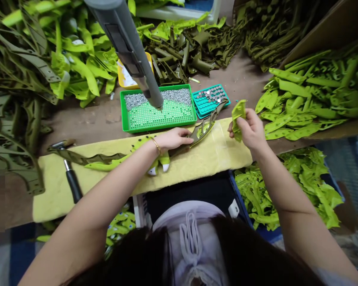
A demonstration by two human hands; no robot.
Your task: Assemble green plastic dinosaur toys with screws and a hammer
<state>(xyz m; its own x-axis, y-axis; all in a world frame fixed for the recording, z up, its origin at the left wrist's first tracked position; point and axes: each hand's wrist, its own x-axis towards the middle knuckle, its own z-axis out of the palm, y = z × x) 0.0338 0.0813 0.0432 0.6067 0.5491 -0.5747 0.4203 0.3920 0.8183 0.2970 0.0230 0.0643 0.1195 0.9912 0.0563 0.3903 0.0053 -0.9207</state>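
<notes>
A long olive and lime-green plastic toy figure (107,159) with white-tipped claws lies across the yellow cloth (203,161). My left hand (179,140) is closed over its right part, fingers resting near the narrow end. That end reaches up to the teal tray (211,99) holding small round metal pieces. To the right, raised above the cloth, my right hand (252,129) pinches a lime-green plastic shell piece (239,115). A grey electric screwdriver (137,59) hangs over the green tray (159,129), which holds many small screws.
A hammer (71,176) lies at the cloth's left. Heaped lime-green parts (83,59) and olive parts (191,47) line the back. More lime-green pieces (304,95) pile up at right. Below the table edge stands a bin of lime-green parts (298,186).
</notes>
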